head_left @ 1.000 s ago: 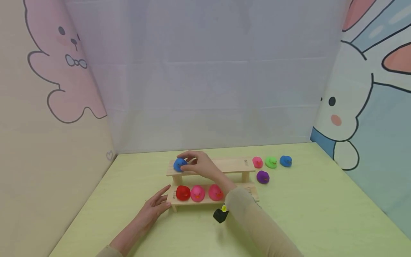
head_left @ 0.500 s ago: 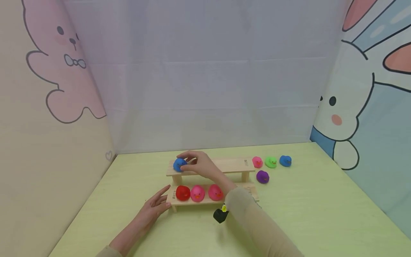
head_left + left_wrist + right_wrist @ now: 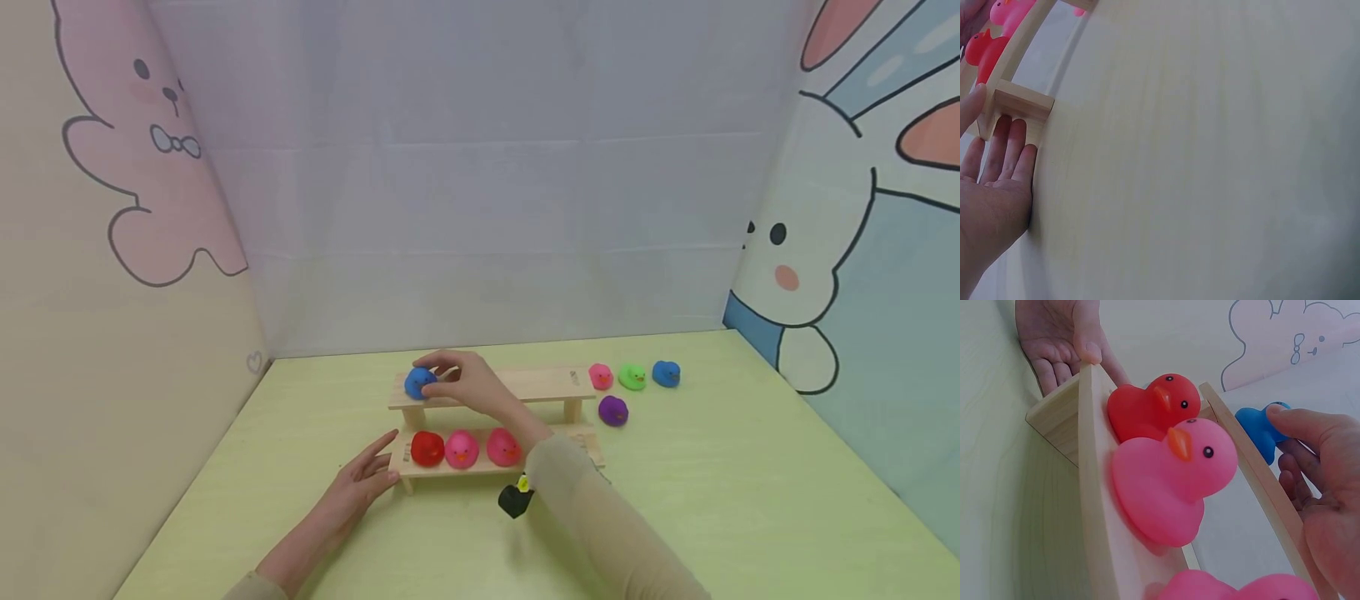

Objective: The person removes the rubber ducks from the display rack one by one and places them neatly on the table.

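My right hand (image 3: 468,385) pinches a blue rubber duck (image 3: 419,383) between thumb and fingers at the left end of the upper wooden shelf (image 3: 543,385). In the right wrist view the thumb lies against the head of the blue duck (image 3: 1257,428). My left hand (image 3: 362,481) is at the left end of the lower shelf (image 3: 480,470), thumb at its front corner and fingers extended. Seen from the left wrist, the fingers of the left hand (image 3: 997,181) reach along the shelf's end support. A red duck (image 3: 427,449) and two pink ducks (image 3: 461,450) (image 3: 503,447) sit on the lower shelf.
Right of the shelves stand a small pink duck (image 3: 601,377), a green duck (image 3: 633,377), another blue duck (image 3: 667,374) and a purple duck (image 3: 613,411) on the table (image 3: 750,483). A black object with a yellow part (image 3: 514,501) shows by the right sleeve. Printed curtains surround the table.
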The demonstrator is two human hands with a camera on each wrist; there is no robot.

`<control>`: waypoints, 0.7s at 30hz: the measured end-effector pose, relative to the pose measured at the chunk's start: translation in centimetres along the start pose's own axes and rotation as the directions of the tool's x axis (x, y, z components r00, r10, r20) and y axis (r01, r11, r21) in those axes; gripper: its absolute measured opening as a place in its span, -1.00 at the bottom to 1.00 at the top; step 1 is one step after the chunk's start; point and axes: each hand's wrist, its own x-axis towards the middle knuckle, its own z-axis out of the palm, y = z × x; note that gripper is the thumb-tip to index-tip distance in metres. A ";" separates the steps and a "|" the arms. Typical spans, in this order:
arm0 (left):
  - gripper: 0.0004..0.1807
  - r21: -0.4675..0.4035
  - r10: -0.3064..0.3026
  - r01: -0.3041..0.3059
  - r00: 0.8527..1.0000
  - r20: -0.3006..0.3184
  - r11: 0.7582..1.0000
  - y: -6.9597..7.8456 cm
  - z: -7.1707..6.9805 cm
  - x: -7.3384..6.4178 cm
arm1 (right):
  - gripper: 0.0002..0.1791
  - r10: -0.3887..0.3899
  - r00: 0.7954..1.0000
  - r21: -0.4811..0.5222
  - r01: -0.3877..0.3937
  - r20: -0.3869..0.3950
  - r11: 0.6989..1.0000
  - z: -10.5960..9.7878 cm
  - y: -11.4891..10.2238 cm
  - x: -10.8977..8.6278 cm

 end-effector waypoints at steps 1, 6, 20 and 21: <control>-0.24 0.004 0.008 -0.008 1.000 0.005 1.000 0.0 0.0 0.0 | -0.56 0.000 1.000 0.001 0.000 -0.001 1.000 0.0 0.0 0.0; -0.25 0.002 0.009 -0.009 1.000 0.009 1.000 0.1 0.0 0.1 | -0.57 0.005 1.000 -0.004 -0.005 -0.005 1.000 -0.1 0.2 0.1; -0.24 0.001 -0.011 0.011 1.000 -0.002 1.000 0.2 0.1 -0.1 | -0.57 -0.015 1.000 0.029 0.016 -0.011 0.999 0.0 -0.3 0.1; -0.24 0.002 -0.011 0.011 1.000 0.000 1.000 0.2 0.1 -0.1 | -0.57 -0.028 1.000 0.028 0.028 -0.013 0.999 -0.1 0.2 0.2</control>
